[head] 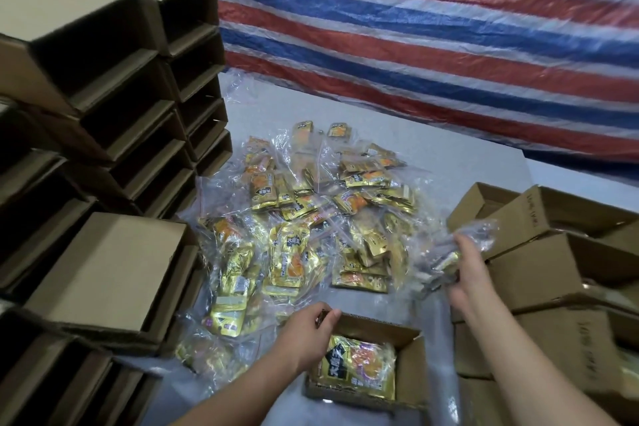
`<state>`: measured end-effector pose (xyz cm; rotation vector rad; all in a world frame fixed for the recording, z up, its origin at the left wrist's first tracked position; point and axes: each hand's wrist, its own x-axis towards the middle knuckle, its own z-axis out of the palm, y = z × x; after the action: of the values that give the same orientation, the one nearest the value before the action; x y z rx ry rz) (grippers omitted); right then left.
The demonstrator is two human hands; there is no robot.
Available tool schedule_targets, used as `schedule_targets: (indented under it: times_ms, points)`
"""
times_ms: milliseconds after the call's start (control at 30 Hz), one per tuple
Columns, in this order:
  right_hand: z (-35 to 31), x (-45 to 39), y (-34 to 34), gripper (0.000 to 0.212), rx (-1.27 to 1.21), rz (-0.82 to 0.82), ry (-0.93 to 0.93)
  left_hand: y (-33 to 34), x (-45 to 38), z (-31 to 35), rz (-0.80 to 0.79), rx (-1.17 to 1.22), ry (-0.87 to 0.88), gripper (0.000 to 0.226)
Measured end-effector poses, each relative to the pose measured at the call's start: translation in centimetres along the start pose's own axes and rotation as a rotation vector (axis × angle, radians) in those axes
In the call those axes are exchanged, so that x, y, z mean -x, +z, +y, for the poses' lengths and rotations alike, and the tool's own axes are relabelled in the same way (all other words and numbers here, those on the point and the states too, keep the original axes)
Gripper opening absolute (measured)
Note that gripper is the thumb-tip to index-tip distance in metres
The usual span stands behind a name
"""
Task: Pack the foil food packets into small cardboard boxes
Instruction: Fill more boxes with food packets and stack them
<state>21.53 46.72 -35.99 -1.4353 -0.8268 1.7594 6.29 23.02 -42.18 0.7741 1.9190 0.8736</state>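
A small open cardboard box stands at the bottom centre, with a gold foil packet lying flat inside it. My left hand grips the box's far left rim. To the right and higher, my right hand holds a clear plastic bag of foil packets, blurred by motion. A heap of gold foil packets in clear bags covers the grey surface beyond the box.
Stacks of open cardboard boxes lie on their sides along the left. More small boxes are stacked on the right, beside my right arm. A red, white and blue striped tarp hangs behind.
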Motion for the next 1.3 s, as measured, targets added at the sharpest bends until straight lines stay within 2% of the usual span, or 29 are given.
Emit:
schedule_targets:
  times_ms: [167,300,433,533,667,700,800,833,900,1000,1133,1200,1300]
  points:
    - [-0.1,3.3,-1.8,0.024,-0.309,-0.029,0.087,0.0,0.5,0.1,0.008,-0.033,0.044,0.026]
    - [-0.8,6.2,-2.6,0.041,-0.45,-0.102,0.047,0.1,1.1,0.0,-0.034,-0.011,0.021,0.023]
    - [-1.6,9.7,-3.4,0.039,-0.435,-0.173,-0.03,0.3,1.9,-0.1,-0.074,-0.046,0.034,0.023]
    - [-0.8,12.3,-4.3,0.044,-0.355,-0.185,-0.029,0.6,2.9,-0.5,-0.088,-0.075,0.037,0.024]
    - [1.3,15.0,-5.0,0.034,-0.208,-0.239,-0.073,0.9,4.4,-0.9,-0.092,-0.063,0.044,0.025]
    - [2.0,15.7,-4.9,0.037,-0.133,-0.238,-0.104,1.0,4.7,-1.0,-0.091,-0.068,0.045,0.026]
    - [3.9,17.3,-4.6,0.071,0.191,-0.172,-0.253,1.0,5.5,-1.4,-0.091,-0.062,0.038,0.026]
    - [4.6,18.0,-4.5,0.075,0.338,-0.185,-0.317,1.1,5.7,-1.5,-0.09,-0.061,0.04,0.026]
    - [6.2,18.9,-4.3,0.07,0.561,-0.311,-0.427,1.3,6.1,-1.9,-0.083,-0.058,0.042,0.025]
    - [9.1,18.8,-4.7,0.085,0.73,-0.505,-0.422,1.6,6.3,-2.5,-0.071,-0.053,0.046,0.024]
    - [10.8,18.8,-5.1,0.07,1.045,-0.702,-0.547,1.9,6.3,-3.4,-0.025,-0.111,0.071,0.026]
    - [11.7,18.3,-5.8,0.07,1.118,-0.802,-0.602,2.0,6.3,-3.8,-0.023,-0.091,0.067,0.023]
    - [12.6,17.3,-6.8,0.068,1.214,-0.867,-0.588,2.1,6.3,-4.3,-0.046,-0.066,0.087,0.025]
